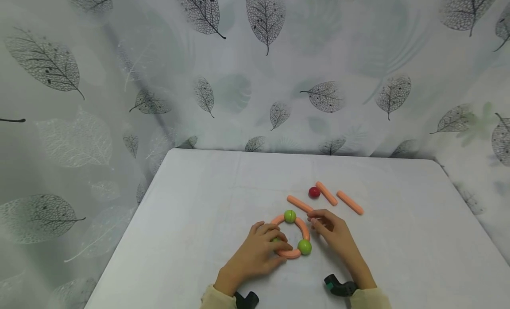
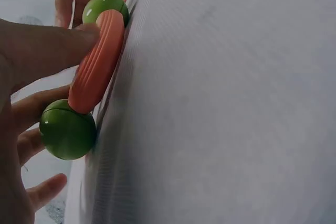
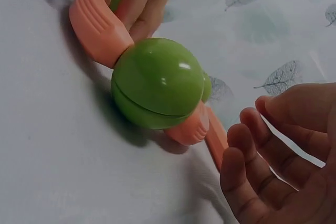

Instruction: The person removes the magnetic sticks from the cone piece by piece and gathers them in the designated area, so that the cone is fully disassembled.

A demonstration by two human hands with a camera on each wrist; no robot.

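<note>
A ring of curved orange rods [image 1: 303,228] joined by green balls [image 1: 304,247] lies on the white table [image 1: 179,220]. My left hand [image 1: 258,251] reaches over its left side and partly hides one ball. Thumb and index finger pinch the near curved orange rod [image 2: 98,64], which sits between two green balls in the left wrist view. Just right of the ring is my right hand [image 1: 336,236], its fingers loosely bent with nothing between them. Those fingertips [image 3: 233,163] overlap the end of a straight orange rod [image 1: 299,203] in the head view.
Two more straight orange rods [image 1: 350,202] and a red ball [image 1: 314,192] lie beyond the right hand. A leaf-printed curtain [image 1: 239,101] hangs behind the table and along its left side. Dark wrist devices [image 1: 340,286] are worn at both cuffs.
</note>
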